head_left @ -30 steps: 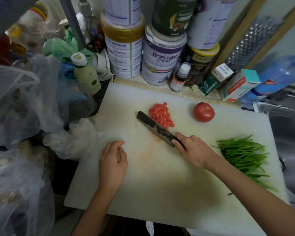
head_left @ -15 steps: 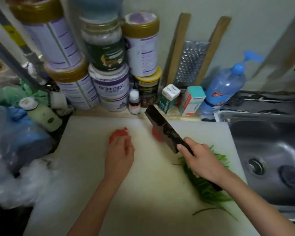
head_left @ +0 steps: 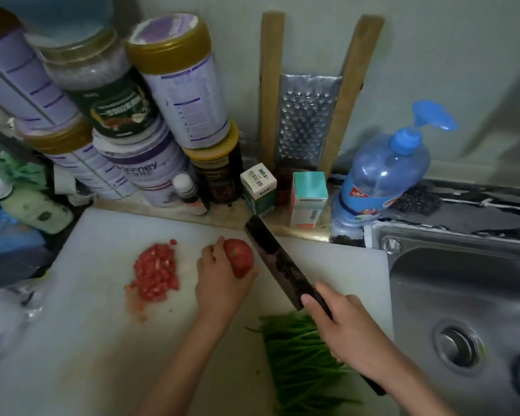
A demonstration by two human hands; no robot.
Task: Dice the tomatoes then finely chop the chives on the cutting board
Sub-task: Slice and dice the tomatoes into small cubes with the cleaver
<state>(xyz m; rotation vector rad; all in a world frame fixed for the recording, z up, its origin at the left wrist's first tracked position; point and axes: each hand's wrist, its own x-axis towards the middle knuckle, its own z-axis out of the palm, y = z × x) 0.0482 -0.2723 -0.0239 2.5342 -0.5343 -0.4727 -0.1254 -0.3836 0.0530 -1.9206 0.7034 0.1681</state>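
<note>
The whole red tomato sat near the far edge of the white plastic cutting board, held by the left hand, whose fingers curled over its top and left side. Just to the right of it slanted the dark, broad blade of the cleaver-style kitchen knife, its tip pointing toward the back wall. The right hand was clamped around the knife's dark handle, with the forefinger stretched along the heel of the blade. The blade seemed to be raised off the board, though the angle made that hard to judge.

Left of the held tomato lay a heap of small red diced tomato pieces, apart from the hand, with a few scraps and a wet smear below it. A bundle of long green chives lay uncut on the board's near right part, partly under the right wrist.

Beyond the board stood stacked purple-and-white tins with gold lids, two small cardboard boxes, a wood-framed metal grater leaning on the wall, and a blue pump bottle. A stainless steel sink lay to the right.
</note>
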